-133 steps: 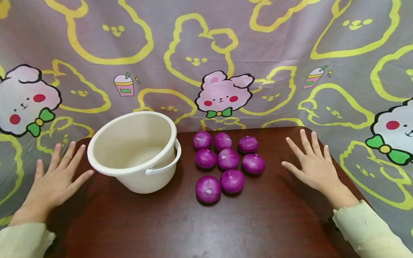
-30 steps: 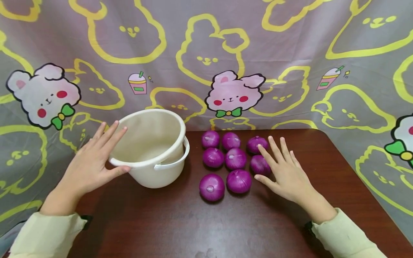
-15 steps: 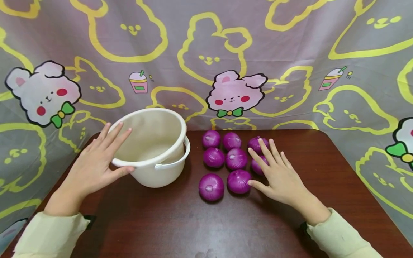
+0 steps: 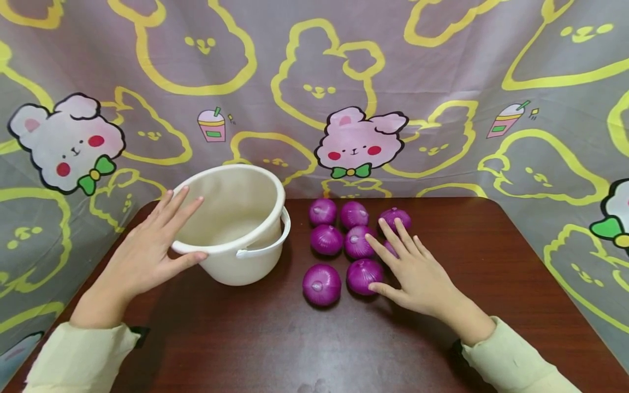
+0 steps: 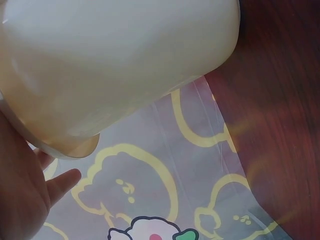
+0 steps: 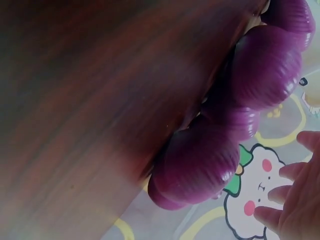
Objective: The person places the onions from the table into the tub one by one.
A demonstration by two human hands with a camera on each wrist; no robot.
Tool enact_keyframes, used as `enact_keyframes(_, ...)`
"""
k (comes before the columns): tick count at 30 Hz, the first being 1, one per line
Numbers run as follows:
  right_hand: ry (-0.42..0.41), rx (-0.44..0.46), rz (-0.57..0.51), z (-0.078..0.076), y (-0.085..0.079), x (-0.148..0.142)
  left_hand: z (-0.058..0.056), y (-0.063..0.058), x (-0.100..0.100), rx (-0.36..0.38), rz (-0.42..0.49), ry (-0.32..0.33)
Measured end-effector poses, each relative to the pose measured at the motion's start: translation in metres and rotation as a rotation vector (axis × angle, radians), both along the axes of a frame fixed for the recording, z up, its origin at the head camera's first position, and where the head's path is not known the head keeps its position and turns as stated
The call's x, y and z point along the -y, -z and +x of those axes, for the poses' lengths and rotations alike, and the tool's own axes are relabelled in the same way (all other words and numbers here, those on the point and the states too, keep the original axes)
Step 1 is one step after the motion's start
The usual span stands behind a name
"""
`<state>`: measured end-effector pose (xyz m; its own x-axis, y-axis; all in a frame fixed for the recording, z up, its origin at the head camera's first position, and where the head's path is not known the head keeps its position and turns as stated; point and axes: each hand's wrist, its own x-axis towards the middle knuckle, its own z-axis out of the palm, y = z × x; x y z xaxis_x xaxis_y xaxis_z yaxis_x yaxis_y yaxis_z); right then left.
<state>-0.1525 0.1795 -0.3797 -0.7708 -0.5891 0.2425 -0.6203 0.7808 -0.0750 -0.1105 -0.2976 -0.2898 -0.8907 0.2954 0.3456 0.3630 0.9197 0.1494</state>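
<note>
A cream bucket [image 4: 241, 267] with a white handle [image 4: 265, 249] stands on the left of the table. At its left rim is my left hand [image 4: 140, 262], its fingers extended and spread. The left wrist view shows that hand [image 5: 22, 190] close against the bucket's rim [image 5: 75, 146]; whether it touches is hard to tell. Several purple onions [image 4: 326, 240] stand in loose rows right of the bucket. My right hand [image 4: 420, 278] hovers over the right-hand ones, fingers spread, holding nothing. It partly covers the front right onion [image 4: 362, 274] and mostly hides another behind its fingers.
The dark wooden table [image 4: 245, 338] has its back edge against a grey curtain [image 4: 432, 71] with yellow outlines and cartoon rabbits. The nearest onion [image 4: 321, 285] sits in front of the group. The bucket handle hangs toward the onions.
Both hands have come inward from the table's sides: the left to the bucket's rim, the right leftward over the onions. Over the last second the right hand kept moving left; the left barely shifted.
</note>
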Motion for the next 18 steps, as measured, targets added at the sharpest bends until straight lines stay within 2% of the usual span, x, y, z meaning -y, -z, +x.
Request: enact_keyframes(18, -0.149, 0.096, 0.015, 0.0062, 0.0017, 0.008, 0.0004, 0.0038, 0.0006, 0.009, 0.017, -0.027)
